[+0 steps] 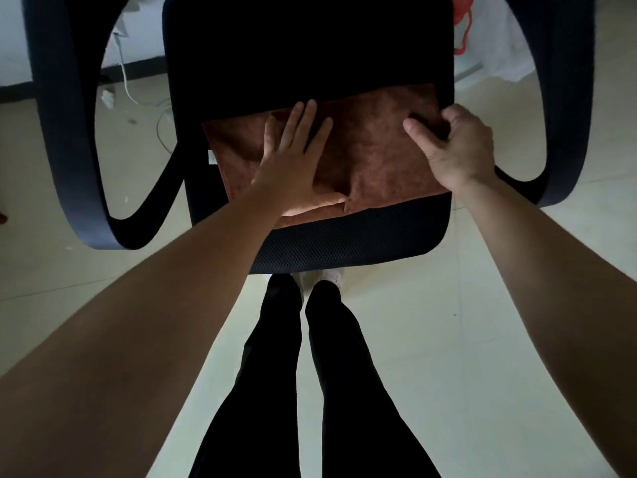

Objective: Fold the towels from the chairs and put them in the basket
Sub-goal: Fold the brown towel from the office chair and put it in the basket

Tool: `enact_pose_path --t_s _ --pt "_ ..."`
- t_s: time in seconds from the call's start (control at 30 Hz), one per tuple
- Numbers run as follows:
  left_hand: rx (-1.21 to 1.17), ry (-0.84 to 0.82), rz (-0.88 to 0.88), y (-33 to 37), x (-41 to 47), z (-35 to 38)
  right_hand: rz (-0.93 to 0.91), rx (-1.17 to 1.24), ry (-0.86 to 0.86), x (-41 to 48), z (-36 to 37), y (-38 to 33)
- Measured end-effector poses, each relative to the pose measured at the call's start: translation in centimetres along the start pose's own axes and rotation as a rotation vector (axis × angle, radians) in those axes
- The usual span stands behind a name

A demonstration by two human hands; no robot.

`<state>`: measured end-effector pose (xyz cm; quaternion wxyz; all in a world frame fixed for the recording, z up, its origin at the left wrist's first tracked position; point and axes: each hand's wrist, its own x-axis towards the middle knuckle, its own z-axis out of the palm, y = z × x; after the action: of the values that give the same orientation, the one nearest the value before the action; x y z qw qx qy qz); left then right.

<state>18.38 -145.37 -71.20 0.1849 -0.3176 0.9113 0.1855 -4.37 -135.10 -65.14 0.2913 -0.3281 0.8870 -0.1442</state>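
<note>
A brown towel lies partly folded on the black mesh seat of an office chair. The left hand presses flat on it, grip fully open, fingers straight. The right hand has its grip curled round the towel's far right edge. Dark armrests loop on both sides. A white cable trails on the tiled floor at left; the person's black trousers stand just before the seat.
</note>
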Motion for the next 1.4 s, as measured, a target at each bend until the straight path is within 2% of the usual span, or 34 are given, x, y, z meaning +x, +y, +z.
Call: enact_pose_path --t_s 0.1,0.17,0.27,0.33,0.4,0.5,0.67,0.73,0.8,0.83,0.9,0.97,1.03,1.1,1.17,1.23,1.4 --pt "-0.158 0.269 -0.161 -1.5 -2.7 -0.8 -0.028 0.062 0.0 -0.7 0.3 -2.9" --pt "-0.394 0.412 -0.442 -2.6 -4.8 -0.9 -0.039 0.104 0.006 -1.4 1.0 -5.0" --pt "-0.967 0.419 -0.907 -5.3 -7.0 -0.8 -0.076 0.077 0.007 -2.8 3.0 -8.5" --pt "-1.377 0.345 -1.115 -7.0 -8.0 -1.5 -0.126 -0.004 -0.011 -4.0 4.5 -11.0" --pt "-1.646 0.277 -1.17 -8.1 -9.0 -2.4 -0.204 -0.085 -0.056 -5.3 6.4 -13.4" --pt "-1.743 0.224 -1.13 -8.7 -9.7 -3.0 -0.293 -0.142 -0.19 -7.1 9.9 -16.0" --pt "-1.819 0.194 -1.124 -9.1 -9.6 -3.3 -0.327 -0.022 -0.647 -8.6 14.2 -15.8" --pt "-1.81 0.185 -1.114 -9.1 -9.5 -3.2 -0.301 0.104 -0.635 -8.6 13.2 -14.5" --pt "-1.745 0.213 -1.093 -8.6 -9.5 -3.2 -0.268 0.258 -0.475 -8.2 11.7 -12.6" --pt "-1.635 0.252 -1.062 -8.1 -9.5 -3.1 -0.274 0.277 -0.36 -8.0 10.9 -11.3" --pt "-1.144 0.303 -0.875 -7.3 -9.7 -2.3 -0.329 0.184 -0.136 -7.2 9.6 -8.7" --pt "-0.574 0.296 -0.541 -6.6 -9.8 -1.1 -0.46 -0.001 0.001 -6.0 8.6 -6.5" --pt "-0.245 0.197 -0.236 -6.5 -9.4 -0.6 -0.593 -0.19 -0.067 -4.6 8.2 -5.2" --pt "-0.079 0.044 -0.112 -7.0 -8.7 -0.2 -0.665 -0.396 -0.271 -3.3 8.2 -5.1" --pt "-0.015 -0.071 -0.137 -8.1 -8.0 0.1 -0.689 -0.593 -0.432 -2.1 8.8 -6.0" --pt "-0.005 -0.119 -0.17 -8.9 -7.7 0.6 -0.645 -0.713 -0.507 -1.4 9.7 -6.6" --pt "0.005 -0.096 -0.202 -8.5 -8.0 1.4 -0.529 -0.822 -0.494 -1.2 10.7 -7.0"
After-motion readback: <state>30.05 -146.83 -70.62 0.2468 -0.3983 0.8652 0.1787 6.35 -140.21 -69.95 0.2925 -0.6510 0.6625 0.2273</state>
